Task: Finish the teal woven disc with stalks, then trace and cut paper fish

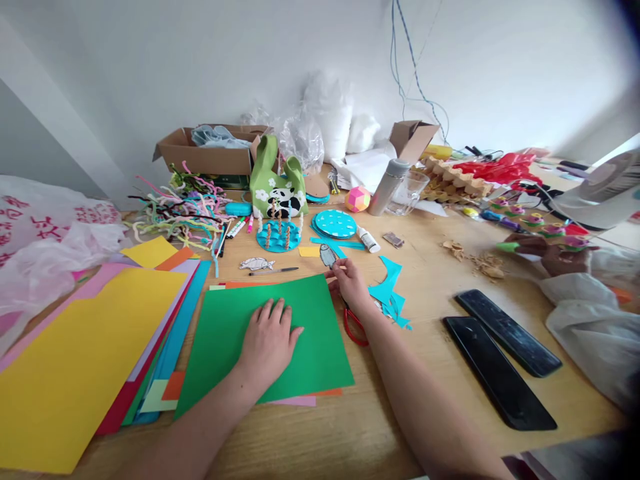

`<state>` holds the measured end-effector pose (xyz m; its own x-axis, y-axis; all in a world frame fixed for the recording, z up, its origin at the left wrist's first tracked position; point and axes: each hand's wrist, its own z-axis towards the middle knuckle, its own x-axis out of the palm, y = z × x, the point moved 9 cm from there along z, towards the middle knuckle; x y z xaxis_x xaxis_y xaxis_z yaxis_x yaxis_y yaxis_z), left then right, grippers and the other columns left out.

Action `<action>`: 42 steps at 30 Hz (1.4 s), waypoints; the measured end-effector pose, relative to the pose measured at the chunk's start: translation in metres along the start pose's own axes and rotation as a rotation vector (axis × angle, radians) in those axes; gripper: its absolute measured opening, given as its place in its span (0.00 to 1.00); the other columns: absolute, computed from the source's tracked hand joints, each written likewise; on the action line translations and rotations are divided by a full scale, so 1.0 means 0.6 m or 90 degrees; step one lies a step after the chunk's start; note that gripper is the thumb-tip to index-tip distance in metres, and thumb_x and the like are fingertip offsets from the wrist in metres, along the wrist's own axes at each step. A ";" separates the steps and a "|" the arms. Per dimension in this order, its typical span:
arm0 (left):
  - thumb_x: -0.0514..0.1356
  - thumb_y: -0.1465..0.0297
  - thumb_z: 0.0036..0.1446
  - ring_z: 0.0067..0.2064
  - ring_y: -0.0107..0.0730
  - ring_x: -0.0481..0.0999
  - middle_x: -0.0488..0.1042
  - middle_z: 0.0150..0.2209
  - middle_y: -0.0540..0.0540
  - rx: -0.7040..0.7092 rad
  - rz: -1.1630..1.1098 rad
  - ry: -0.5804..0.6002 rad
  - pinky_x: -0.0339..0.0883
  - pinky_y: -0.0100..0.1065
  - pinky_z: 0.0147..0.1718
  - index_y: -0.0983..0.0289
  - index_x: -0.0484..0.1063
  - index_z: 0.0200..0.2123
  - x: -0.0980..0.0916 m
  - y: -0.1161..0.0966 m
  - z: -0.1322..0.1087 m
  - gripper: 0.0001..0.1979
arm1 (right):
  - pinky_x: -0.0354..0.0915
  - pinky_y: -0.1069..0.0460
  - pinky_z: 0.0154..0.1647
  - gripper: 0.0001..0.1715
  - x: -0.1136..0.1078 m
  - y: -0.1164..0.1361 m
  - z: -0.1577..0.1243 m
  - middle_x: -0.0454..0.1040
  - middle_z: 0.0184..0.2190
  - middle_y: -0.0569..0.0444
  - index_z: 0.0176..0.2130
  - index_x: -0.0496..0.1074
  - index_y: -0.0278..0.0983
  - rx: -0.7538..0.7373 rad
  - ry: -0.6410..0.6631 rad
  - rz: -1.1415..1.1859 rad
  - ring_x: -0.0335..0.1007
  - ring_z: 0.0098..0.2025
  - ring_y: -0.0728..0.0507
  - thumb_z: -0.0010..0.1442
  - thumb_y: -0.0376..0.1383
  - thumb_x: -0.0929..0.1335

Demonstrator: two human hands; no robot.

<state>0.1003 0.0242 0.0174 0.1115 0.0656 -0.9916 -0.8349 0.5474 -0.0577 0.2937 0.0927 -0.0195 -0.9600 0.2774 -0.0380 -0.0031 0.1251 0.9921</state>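
Observation:
My left hand (267,337) lies flat with fingers spread on a large green sheet (315,347), which rests on orange and pink sheets. Just past the green sheet's far right corner, my right hand (349,283) pinches a small grey fish cutout (328,256). Red-handled scissors (354,328) lie partly under my right wrist. A second, pale fish cutout (257,264) and a pen (273,271) are on the table beyond the green sheet. Blue paper scraps (387,283) lie to the right of my right hand.
Coloured sheets (95,353) are stacked at the left. Two black phones (500,373) lie at the right, near another person's hands (563,257). Behind stand a green panda bag (277,187), a bottle (389,187), blue discs (334,224) and pipe cleaners (187,213).

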 end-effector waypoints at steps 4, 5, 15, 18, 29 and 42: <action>0.48 0.59 0.64 0.59 0.51 0.65 0.68 0.58 0.63 -0.003 -0.003 -0.001 0.63 0.50 0.54 0.67 0.70 0.54 0.000 0.001 0.001 0.23 | 0.60 0.57 0.15 0.17 0.001 0.003 0.000 0.70 0.26 0.61 0.36 0.58 0.40 0.001 0.012 -0.009 0.67 0.18 0.51 0.55 0.49 0.64; 0.48 0.59 0.64 0.59 0.51 0.65 0.68 0.58 0.63 -0.004 -0.004 -0.002 0.63 0.50 0.54 0.67 0.70 0.54 0.000 0.001 0.001 0.23 | 0.61 0.57 0.16 0.17 -0.001 0.006 0.002 0.71 0.26 0.60 0.36 0.58 0.40 -0.014 0.014 -0.025 0.67 0.19 0.51 0.55 0.48 0.65; 0.49 0.59 0.64 0.59 0.52 0.65 0.68 0.58 0.64 -0.006 -0.003 -0.009 0.62 0.50 0.54 0.67 0.70 0.54 0.003 -0.001 -0.002 0.23 | 0.57 0.56 0.22 0.04 -0.012 0.034 0.059 0.71 0.23 0.56 0.29 0.67 0.35 -0.061 -0.037 -0.387 0.65 0.21 0.51 0.55 0.33 0.64; 0.49 0.60 0.64 0.59 0.53 0.64 0.68 0.58 0.64 -0.009 -0.006 -0.009 0.61 0.51 0.54 0.67 0.70 0.53 0.006 -0.001 -0.002 0.23 | 0.57 0.56 0.24 0.04 -0.002 0.046 0.073 0.73 0.25 0.55 0.28 0.68 0.35 -0.066 -0.024 -0.395 0.64 0.21 0.51 0.54 0.30 0.65; 0.50 0.59 0.63 0.60 0.51 0.64 0.67 0.59 0.64 -0.018 -0.024 0.006 0.61 0.50 0.55 0.66 0.70 0.53 0.008 0.003 -0.001 0.23 | 0.60 0.57 0.20 0.06 0.007 0.037 0.090 0.76 0.26 0.52 0.30 0.66 0.35 -0.034 0.023 -0.344 0.66 0.19 0.51 0.60 0.32 0.62; 0.50 0.60 0.64 0.59 0.51 0.65 0.67 0.59 0.64 -0.022 -0.018 0.000 0.61 0.51 0.54 0.66 0.70 0.53 0.009 0.003 0.002 0.22 | 0.62 0.51 0.41 0.13 0.056 0.101 0.044 0.71 0.45 0.44 0.45 0.73 0.36 -0.229 -0.045 -0.686 0.70 0.44 0.41 0.62 0.35 0.64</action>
<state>0.1002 0.0263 0.0123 0.1348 0.0509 -0.9896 -0.8496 0.5199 -0.0890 0.2684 0.1346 0.0362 -0.3905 0.2457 -0.8872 -0.9084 0.0537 0.4147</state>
